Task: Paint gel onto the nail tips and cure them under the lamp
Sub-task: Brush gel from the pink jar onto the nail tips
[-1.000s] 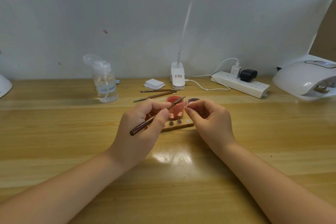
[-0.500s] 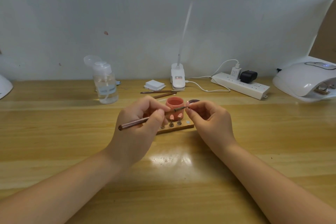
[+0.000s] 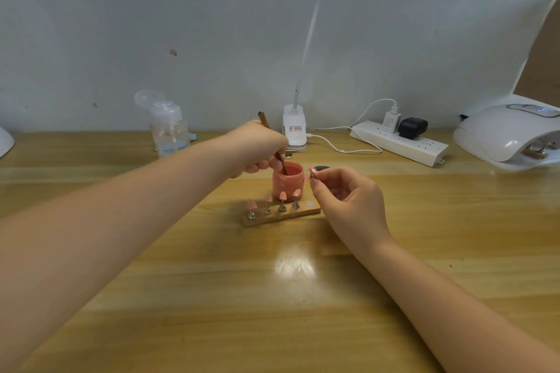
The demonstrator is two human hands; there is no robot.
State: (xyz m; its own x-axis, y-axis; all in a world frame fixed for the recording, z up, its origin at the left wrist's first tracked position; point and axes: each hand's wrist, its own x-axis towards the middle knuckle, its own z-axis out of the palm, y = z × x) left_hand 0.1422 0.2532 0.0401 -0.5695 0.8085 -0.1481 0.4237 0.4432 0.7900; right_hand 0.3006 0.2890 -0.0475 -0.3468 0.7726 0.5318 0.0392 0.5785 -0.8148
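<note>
I sit at a glossy, yellow-brown wooden table (image 3: 181, 297) with a bright patch of glare in the middle, against a flat, pale grey wall (image 3: 121, 24). At far left a clear plastic pump bottle (image 3: 168, 130) stands with its round cap flipped back. My left hand (image 3: 257, 145) reaches forward, fingers curled round a thin brown brush (image 3: 271, 139), whose tip dips into the open pink gel jar (image 3: 288, 180), a small smooth cylinder. Just in front of the jar lies a narrow wooden strip (image 3: 281, 216) carrying four pink pointed nail tips (image 3: 282, 195) on little metal stands, with one bare silver spot at its right end. Behind, a white clip lamp (image 3: 294, 130) rises on a slim stalk. My right hand (image 3: 348, 197) hovers just right of the jar, thumb and forefinger pinching one small nail tip (image 3: 312, 172); a dark round lid (image 3: 321, 168) sits just behind it. Further right lie a white power strip (image 3: 400, 142) with plugs and a rounded, glossy white curing lamp (image 3: 509, 133).
</note>
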